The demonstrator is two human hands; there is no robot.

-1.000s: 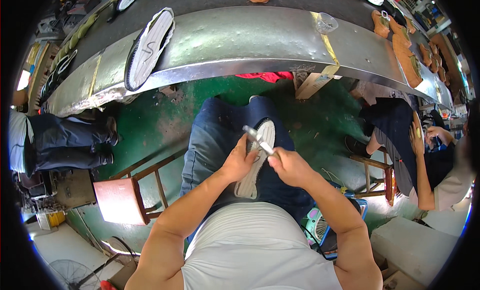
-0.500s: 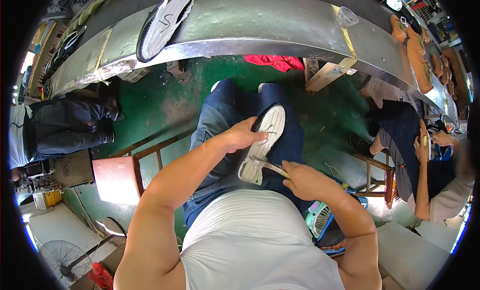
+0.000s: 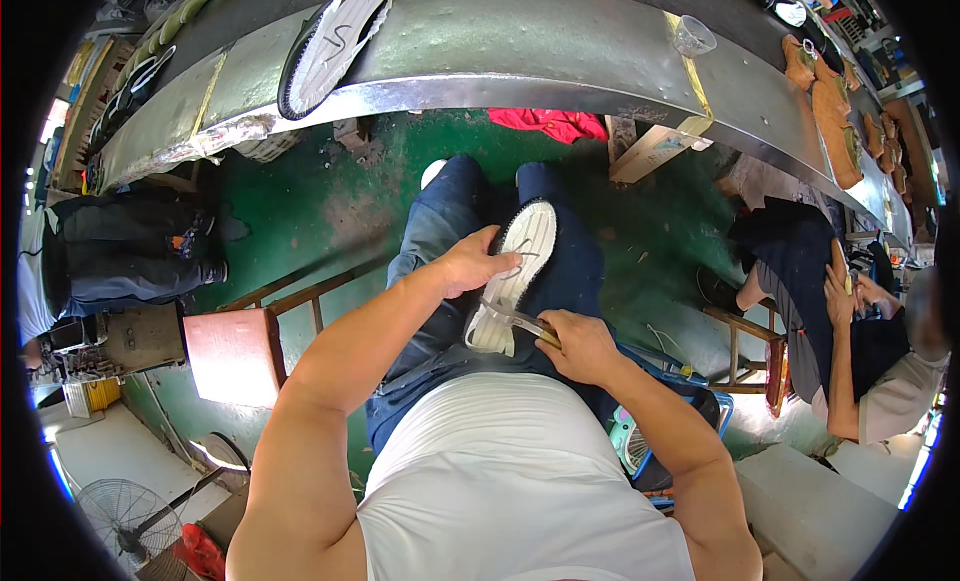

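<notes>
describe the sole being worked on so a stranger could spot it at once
Start at the long metal bench, then drop to the seated person's lap. The white sole lies there under the left hand, with the right hand putting a tool to it. The other sole lies untouched on the bench.

1. Head view: worn on the person's head, looking steeply down the torso at the lap, close to the hands.
2. Fisheye lens bends the bench [image 3: 560, 41] along the top rim.
3. Floor [image 3: 310, 201] lies far below; no second view.
</notes>
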